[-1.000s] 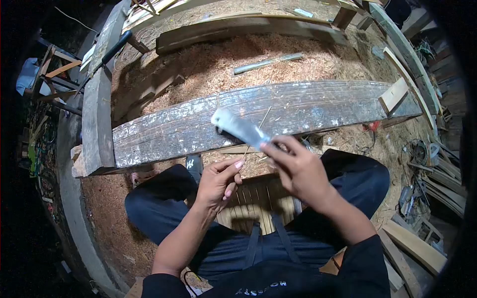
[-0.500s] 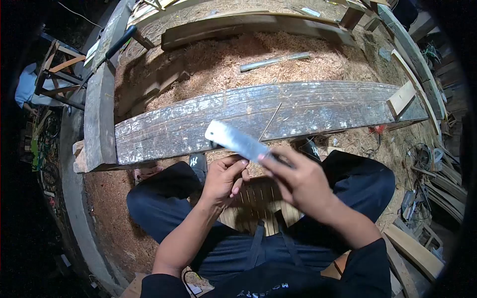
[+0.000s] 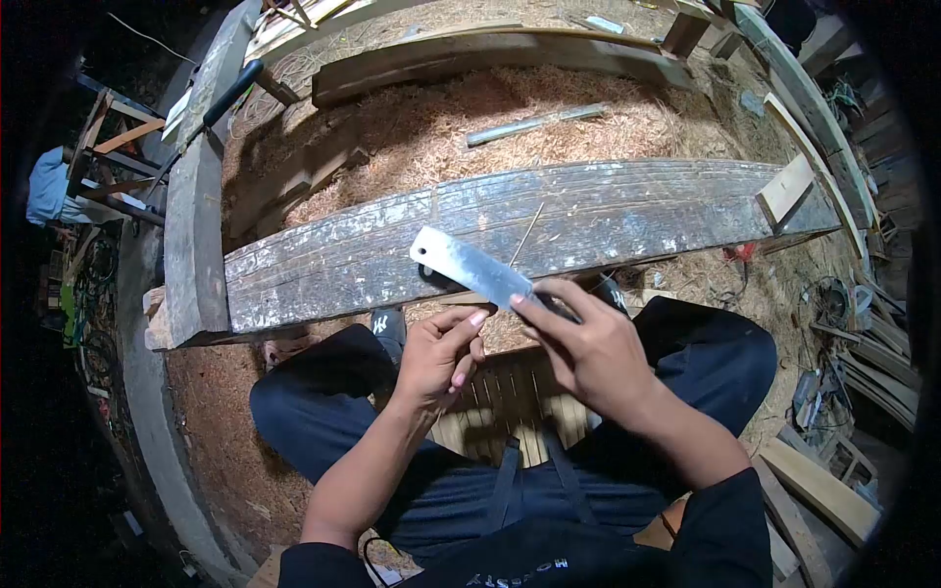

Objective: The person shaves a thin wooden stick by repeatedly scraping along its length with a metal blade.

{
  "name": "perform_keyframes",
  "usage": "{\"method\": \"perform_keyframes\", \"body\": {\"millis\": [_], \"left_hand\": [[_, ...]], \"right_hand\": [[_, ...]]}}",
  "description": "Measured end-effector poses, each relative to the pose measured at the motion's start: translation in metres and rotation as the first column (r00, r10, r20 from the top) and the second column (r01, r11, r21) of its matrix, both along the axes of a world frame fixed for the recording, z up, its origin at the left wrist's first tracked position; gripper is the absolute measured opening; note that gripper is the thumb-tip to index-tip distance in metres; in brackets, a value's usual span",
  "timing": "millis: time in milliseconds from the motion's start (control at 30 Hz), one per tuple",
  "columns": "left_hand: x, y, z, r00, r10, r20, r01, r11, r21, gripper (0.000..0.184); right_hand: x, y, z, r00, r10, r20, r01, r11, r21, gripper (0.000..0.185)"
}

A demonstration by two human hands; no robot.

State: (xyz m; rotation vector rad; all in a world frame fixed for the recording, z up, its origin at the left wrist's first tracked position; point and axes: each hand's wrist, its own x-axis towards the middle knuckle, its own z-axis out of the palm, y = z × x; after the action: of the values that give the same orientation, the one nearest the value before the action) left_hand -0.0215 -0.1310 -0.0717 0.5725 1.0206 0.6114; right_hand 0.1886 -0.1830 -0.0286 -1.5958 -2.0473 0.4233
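My right hand (image 3: 598, 353) is closed around the dark handle of a cleaver (image 3: 461, 265). Its broad, shiny blade points up and left, with a round hole near the far corner. Just left of the handle, my left hand (image 3: 436, 358) is closed, thumb against the fingers. A thin wooden strip (image 3: 469, 298) shows at those fingertips below the blade, most of it hidden. Beyond both hands runs a worn, paint-spotted wooden beam (image 3: 372, 250). On the beam, a thin stick (image 3: 527, 233) lies behind the blade.
A pale wood block (image 3: 786, 191) rests at the beam's right end. Shavings cover the ground beyond, around a narrow grey strip (image 3: 537, 124) and a long plank (image 3: 490, 61). A concrete post (image 3: 196, 235) stands left. Slats (image 3: 490, 402) lie between my knees; boards (image 3: 818, 490) are stacked right.
The cleaver was blurred by motion and is now sharper, its blade tilted slightly more steeply. My left hand has barely moved. The whole view has shifted a little.
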Motion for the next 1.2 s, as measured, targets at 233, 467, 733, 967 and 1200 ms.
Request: {"method": "perform_keyframes", "body": {"millis": [233, 467, 733, 967, 1200], "left_hand": [[-0.007, -0.002, -0.007, 0.998, -0.007, 0.056, 0.006, 1.000, 0.014, 0.026], [-0.005, -0.002, -0.001, 0.998, -0.059, -0.024, 0.061, 0.995, 0.075, 0.030], [-0.007, 0.001, 0.002, 0.996, -0.083, -0.043, 0.087, 0.992, 0.089, 0.027], [-0.011, 0.002, -0.004, 0.992, -0.123, 0.007, 0.122, 0.987, 0.109, 0.028], [-0.012, 0.000, 0.000, 0.994, -0.097, -0.040, 0.100, 0.992, 0.078, 0.027]], "right_hand": [[0.000, -0.001, 0.001, 0.999, -0.020, -0.029, 0.020, 1.000, 0.002, 0.036], [0.004, 0.001, 0.003, 0.998, -0.050, -0.027, 0.050, 0.999, -0.017, 0.033], [0.004, 0.002, 0.004, 0.995, -0.053, -0.081, 0.049, 0.998, -0.050, 0.033], [0.009, 0.008, 0.003, 0.990, -0.139, -0.022, 0.138, 0.990, -0.023, 0.034], [0.011, 0.013, -0.004, 0.988, -0.152, -0.021, 0.153, 0.988, 0.025, 0.032]]}}
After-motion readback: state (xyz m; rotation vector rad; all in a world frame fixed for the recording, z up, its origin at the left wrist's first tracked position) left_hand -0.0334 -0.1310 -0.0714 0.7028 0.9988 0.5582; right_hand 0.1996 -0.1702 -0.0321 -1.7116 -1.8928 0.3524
